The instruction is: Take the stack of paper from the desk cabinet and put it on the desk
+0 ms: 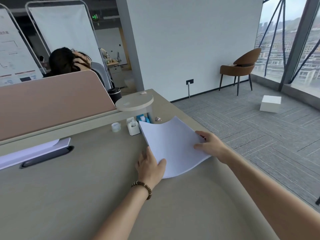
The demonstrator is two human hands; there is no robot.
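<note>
A: Far left of the worktop [72,196] first?

B: White flat pad [34,151], lying along the foot of the pink divider [52,99]. Just in front of it, a dark oval slot [46,157] set into the surface.

A: And toward the middle?

B: Small clear tape roll [116,126], then a white dispenser [133,126], then a blue one [143,118], all close together under a round raised shelf [134,102]. Dark cup [114,95] behind the shelf, near the end of the divider.

A: Left hand [149,164]?

B: Closed on the near left corner of the stack of paper [173,146]: thumb on top, fingers tucked along and under the left edge. Beaded bracelet [142,187] on the wrist.

A: Position of the stack itself?

B: On the right part of the worktop, just right of the dispensers, angled, held between both hands. Bowed, with the middle sagging and the side edges lifted. Hard to tell whether resting fully on the surface or held just above it. Right corner close to the worktop's edge.

A: Right hand [210,144]?

B: Clamped on the right edge of the stack, thumb over the top sheet, fingertips showing past the far side.

A: Further right?

B: Off the worktop, grey carpet with a white box [270,103] on it, and a brown chair [242,68] by the wall, well apart from the stack.
</note>
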